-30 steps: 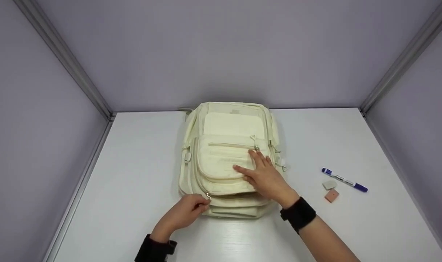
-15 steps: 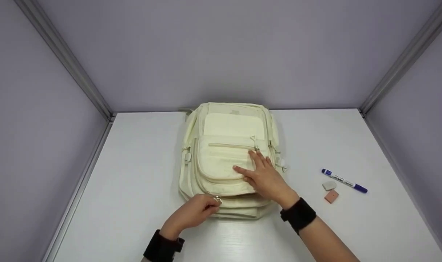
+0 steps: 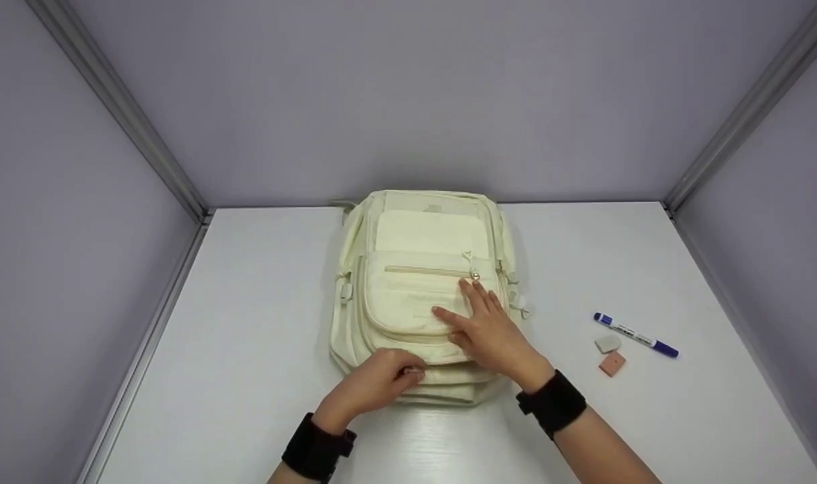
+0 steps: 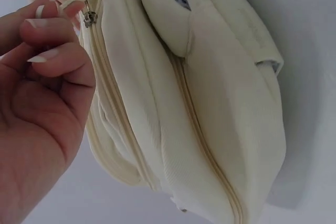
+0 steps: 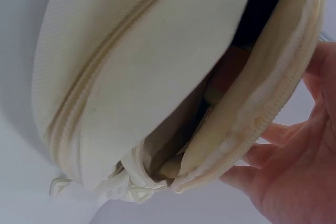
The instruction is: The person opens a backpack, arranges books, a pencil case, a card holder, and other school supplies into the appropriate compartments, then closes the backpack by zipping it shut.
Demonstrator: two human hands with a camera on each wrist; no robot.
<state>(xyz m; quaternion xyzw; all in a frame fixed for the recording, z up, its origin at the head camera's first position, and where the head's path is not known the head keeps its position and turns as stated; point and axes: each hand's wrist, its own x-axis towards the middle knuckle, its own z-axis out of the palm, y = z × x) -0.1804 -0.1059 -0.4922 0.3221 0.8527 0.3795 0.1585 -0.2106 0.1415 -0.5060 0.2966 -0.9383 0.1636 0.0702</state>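
Note:
A cream backpack (image 3: 432,235) lies on the white table, its front pocket partly unzipped. My left hand (image 3: 379,380) is at the pocket's near edge and pinches the cord of a zipper pull (image 4: 73,2); the metal slider (image 4: 90,19) sits on the zipper track just beyond the fingertips. My right hand (image 3: 492,333) rests on the pocket's front, fingers spread and fairly straight. Seen from the right wrist, the pocket mouth (image 5: 247,114) gapes, with dark and reddish things (image 5: 228,72) inside, too dim to name. Fingers of the right hand (image 5: 299,156) lie against the pocket's outer face.
Right of the backpack lie a blue-and-white marker (image 3: 635,335), a grey-white small block (image 3: 608,344) and a pink one (image 3: 612,364), like erasers. Grey panels (image 3: 435,101) wall the table at the back and both sides.
My left hand has slid to the right along the near edge of the pocket, drawing the zipper pull with it. The right hand has stayed in place on the backpack.

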